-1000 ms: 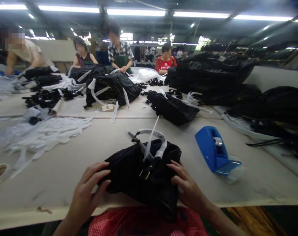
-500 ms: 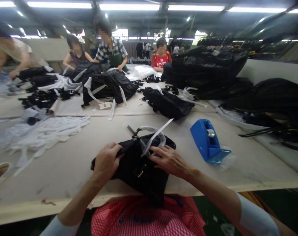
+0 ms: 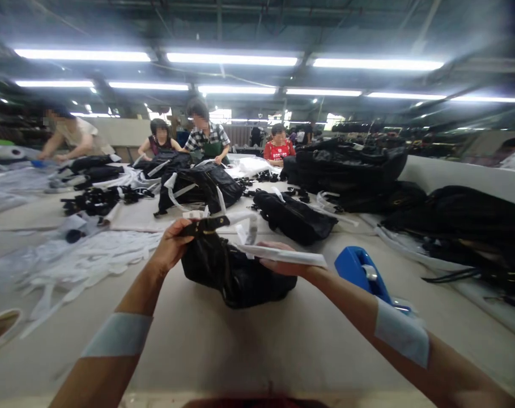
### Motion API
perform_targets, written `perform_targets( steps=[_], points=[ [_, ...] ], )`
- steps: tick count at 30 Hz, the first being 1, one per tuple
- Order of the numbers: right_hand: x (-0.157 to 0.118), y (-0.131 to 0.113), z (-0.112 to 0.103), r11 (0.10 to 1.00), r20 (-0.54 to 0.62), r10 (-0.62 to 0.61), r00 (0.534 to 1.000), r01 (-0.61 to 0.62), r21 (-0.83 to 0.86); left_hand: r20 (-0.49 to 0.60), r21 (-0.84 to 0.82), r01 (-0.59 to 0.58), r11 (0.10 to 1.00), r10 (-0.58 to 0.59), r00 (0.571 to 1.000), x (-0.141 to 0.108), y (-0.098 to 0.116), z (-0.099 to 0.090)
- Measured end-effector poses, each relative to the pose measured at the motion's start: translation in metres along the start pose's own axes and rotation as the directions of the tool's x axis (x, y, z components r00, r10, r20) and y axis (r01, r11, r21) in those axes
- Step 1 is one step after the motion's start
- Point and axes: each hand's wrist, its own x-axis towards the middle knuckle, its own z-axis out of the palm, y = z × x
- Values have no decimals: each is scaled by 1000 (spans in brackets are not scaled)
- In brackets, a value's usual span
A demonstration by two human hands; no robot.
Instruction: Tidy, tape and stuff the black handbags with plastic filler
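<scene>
A black bag [image 3: 240, 277] is held up over the near part of the table, tilted, with its underside toward me. My left hand [image 3: 175, 245] pinches the bag's upper left corner, by a black strap [image 3: 210, 225] with metal fittings. At the bag's right side my right hand [image 3: 278, 258] grips it, its fingers partly hidden behind a white wrapping strip [image 3: 289, 256] that sticks out to the right. Clear-white wrapping also curls around the bag's handle.
A blue tape dispenser [image 3: 361, 272] stands to the right. White strips [image 3: 83, 266] lie spread at left, beside a tape roll [image 3: 2, 331]. More black bags [image 3: 293, 215] lie ahead and in a heap [image 3: 346, 164] at right. Several co-workers stand across the table.
The bag has been lifted from the table edge and turned, moving away from me. My left hand has shifted to its strap corner. The view has tipped upward.
</scene>
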Motion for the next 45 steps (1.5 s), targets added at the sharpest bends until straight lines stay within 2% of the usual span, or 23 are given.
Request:
perform_targets(
  steps=[3, 5, 7, 10, 12, 14, 16, 18, 19, 20, 23, 24, 25, 27, 28, 31, 33, 35, 38, 41, 45],
  points=[
    [-25, -13, 36, 995, 101, -98, 990, 101, -16, 105, 256, 117, 960, -147, 983, -61, -3, -40],
    [-41, -21, 61, 983, 116, -174, 978, 179, -36, 172, 518, 112, 848, -231, 958, -103, -1, -63],
    [-50, -23, 74, 966, 114, -235, 965, 245, -84, 223, 728, 16, 686, -258, 940, -138, 1, -79],
    [-49, -8, 61, 931, 31, -286, 958, 285, -226, 307, 878, -175, 445, -244, 920, -165, -11, -92],
    [-43, 13, 39, 918, -89, -265, 960, 223, -329, 347, 908, -260, 330, -240, 907, -164, -31, -95],
    [-39, 36, 20, 900, -140, -214, 967, 140, -413, 342, 923, -281, 262, -226, 912, -151, -52, -93],
    [-42, 54, 8, 879, -51, -158, 986, 117, -463, 336, 932, -281, 230, -252, 907, -131, -70, -89],
    [-52, 65, 5, 875, 101, -103, 990, 138, -464, 347, 934, -288, 213, -332, 877, -112, -77, -83],
    [-57, 67, 5, 883, 129, -75, 989, 126, -452, 349, 935, -290, 205, -369, 861, -105, -76, -80],
    [-62, 65, 5, 897, 103, -46, 994, 86, -434, 340, 939, -283, 197, -390, 856, -100, -72, -76],
    [-68, 39, 6, 963, -161, 61, 985, -101, -250, 266, 959, -214, 186, -328, 907, -104, -52, -59],
    [-66, 22, 8, 983, -204, 92, 975, -122, -139, 249, 961, -197, 194, -293, 923, -111, -45, -52],
    [-62, 2, 13, 993, -198, 108, 974, -114, -21, 243, 959, -189, 209, -269, 932, -118, -40, -43],
    [-51, -45, 29, 982, -60, 88, 994, -76, 170, 252, 951, -187, 244, -273, 928, -136, -37, -26],
    [-45, -69, 40, 975, 23, 76, 997, -79, 207, 255, 950, -183, 254, -290, 922, -145, -39, -19],
    [-26, -133, 81, 979, 266, 138, 954, -171, 107, 213, 962, -146, 231, -302, 929, -164, -52, -8],
    [-16, -160, 104, 973, 319, 224, 921, -229, -21, 165, 973, -110, 203, -279, 946, -168, -59, -7],
    [-9, -174, 120, 956, 310, 291, 905, -271, -109, 133, 981, -86, 174, -282, 950, -168, -61, -7],
    [-5, -179, 127, 946, 322, 319, 891, -277, -169, 164, 986, -146, 82, -305, 938, -165, -58, -3],
    [0, -182, 122, 958, 365, 276, 889, -221, -185, 195, 979, -204, 3, -298, 934, -163, -57, 6],
    [8, -187, 107, 964, 378, 263, 888, -225, -144, 197, 979, -206, 3, -306, 931, -160, -62, 10]
  ],
)
